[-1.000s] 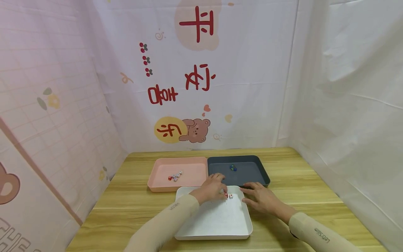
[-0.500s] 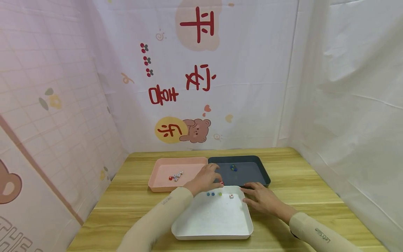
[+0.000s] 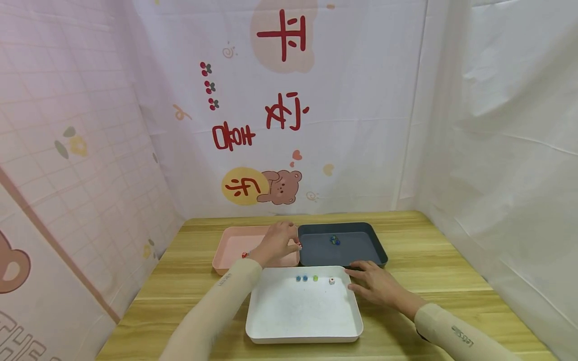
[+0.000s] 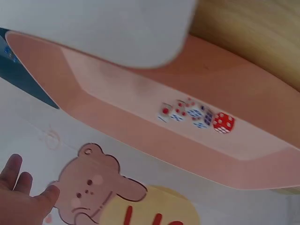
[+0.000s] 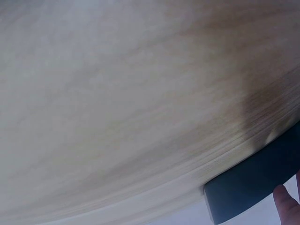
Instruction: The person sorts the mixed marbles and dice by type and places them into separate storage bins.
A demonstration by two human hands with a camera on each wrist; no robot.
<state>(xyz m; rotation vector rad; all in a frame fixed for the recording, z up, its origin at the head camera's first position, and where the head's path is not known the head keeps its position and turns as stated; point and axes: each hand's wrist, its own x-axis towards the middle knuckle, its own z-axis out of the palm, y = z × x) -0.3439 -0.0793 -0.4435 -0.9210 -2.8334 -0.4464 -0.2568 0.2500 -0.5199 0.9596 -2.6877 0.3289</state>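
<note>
My left hand [image 3: 273, 244] hovers over the right part of the pink tray [image 3: 226, 235], pinching a small red die [image 3: 299, 244] between thumb and fingers. In the left wrist view only some fingertips [image 4: 47, 194] show, and the held die is out of sight. Several white dice [image 4: 180, 111] and one red die [image 4: 223, 123] lie together in the pink tray. My right hand [image 3: 375, 285] rests with extended fingers at the far right corner of the white tray [image 3: 302, 339]. Inside that tray are a white die [image 3: 331, 281], two blue beads [image 3: 301, 278] and a yellow-green bead [image 3: 315, 278].
A dark blue-grey tray [image 3: 316, 255] stands beside the pink one, holding a cluster of blue and greenish beads [image 3: 334, 240]. The white tray sits in front of both on the wooden table [image 3: 429, 255]. Printed cloth [image 3: 361, 125] hangs behind and along the sides.
My left hand has lifted the red die out of the white tray and carried it left and away from me, over the pink tray. The right hand has stayed in place.
</note>
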